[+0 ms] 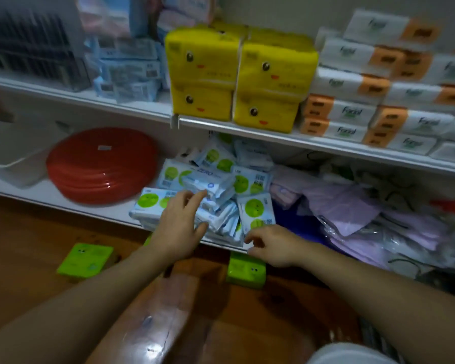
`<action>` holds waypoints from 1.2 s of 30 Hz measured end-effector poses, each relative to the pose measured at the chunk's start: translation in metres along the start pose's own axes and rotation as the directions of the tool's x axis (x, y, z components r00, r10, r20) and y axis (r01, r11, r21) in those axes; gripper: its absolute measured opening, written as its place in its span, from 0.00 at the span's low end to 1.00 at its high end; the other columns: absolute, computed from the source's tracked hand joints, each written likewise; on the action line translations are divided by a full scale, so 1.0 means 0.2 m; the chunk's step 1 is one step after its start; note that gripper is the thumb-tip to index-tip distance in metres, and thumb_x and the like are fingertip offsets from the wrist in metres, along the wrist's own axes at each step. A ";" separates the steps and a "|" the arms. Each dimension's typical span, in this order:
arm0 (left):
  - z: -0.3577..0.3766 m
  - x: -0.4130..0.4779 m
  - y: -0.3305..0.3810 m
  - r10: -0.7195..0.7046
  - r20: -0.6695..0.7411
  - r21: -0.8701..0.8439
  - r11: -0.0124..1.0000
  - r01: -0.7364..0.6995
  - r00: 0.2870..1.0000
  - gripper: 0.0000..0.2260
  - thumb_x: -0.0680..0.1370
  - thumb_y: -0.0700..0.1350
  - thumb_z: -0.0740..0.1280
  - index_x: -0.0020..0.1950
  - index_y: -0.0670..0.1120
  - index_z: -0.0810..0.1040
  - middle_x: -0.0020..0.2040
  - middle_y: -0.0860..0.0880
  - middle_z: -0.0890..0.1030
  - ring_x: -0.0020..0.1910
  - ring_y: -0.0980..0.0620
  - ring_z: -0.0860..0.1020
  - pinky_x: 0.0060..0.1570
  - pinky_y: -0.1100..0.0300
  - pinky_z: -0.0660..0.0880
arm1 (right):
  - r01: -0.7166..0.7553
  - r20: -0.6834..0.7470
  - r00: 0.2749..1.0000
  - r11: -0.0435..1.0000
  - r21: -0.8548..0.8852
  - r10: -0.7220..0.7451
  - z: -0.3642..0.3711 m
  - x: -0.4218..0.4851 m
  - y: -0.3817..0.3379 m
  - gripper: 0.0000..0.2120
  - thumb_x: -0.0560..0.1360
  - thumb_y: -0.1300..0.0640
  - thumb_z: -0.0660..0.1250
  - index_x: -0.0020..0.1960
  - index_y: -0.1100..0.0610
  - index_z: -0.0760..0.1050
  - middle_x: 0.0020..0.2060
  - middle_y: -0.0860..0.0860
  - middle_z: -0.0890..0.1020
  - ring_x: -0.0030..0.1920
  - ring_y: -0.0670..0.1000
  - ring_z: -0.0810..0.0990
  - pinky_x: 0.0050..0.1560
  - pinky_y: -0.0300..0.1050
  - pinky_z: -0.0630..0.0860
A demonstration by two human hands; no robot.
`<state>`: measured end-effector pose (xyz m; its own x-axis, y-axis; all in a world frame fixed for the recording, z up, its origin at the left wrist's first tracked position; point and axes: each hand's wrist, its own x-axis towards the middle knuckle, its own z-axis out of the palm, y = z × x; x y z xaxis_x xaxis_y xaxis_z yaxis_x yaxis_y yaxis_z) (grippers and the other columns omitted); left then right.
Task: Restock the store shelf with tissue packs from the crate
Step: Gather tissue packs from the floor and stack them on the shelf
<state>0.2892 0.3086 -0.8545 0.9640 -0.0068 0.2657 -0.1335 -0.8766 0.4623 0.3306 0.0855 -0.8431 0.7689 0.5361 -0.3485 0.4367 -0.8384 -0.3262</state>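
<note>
The left hand [180,224] spreads its fingers [195,197] over the messy packs [256,210] just under them, likely to tidy them; the right hand [273,246] curls its fingers nearby, pinching something or not, I cannot tell.

Glossy plastic tissue packs [210,195] — polished wood floor [168,311].

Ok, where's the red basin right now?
The red basin sits on the lower shelf, left side of the head view, just left of the pile of green-and-white tissue packs.

A shop: white shelves [326,147] stacked with packaged tissue packs [271,82] and red basins [100,164].
</note>
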 end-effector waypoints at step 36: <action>0.36 -0.22 -0.02 -0.405 0.462 -0.636 0.469 0.613 0.789 0.11 0.75 0.40 0.68 0.45 0.50 0.66 0.44 0.43 0.75 0.38 0.49 0.75 0.36 0.54 0.74 | -0.143 -0.181 0.957 0.911 0.388 0.227 0.40 -0.13 -0.10 0.10 0.77 0.54 0.64 0.58 0.51 0.69 0.56 0.52 0.73 0.51 0.52 0.73 0.49 0.43 0.67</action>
<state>0.2637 0.2779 -0.9283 0.9210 0.1276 -0.3680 0.3818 -0.1088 0.9178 0.2638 0.0960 -0.8976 0.9196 0.3044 -0.2482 0.1067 -0.8018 -0.5880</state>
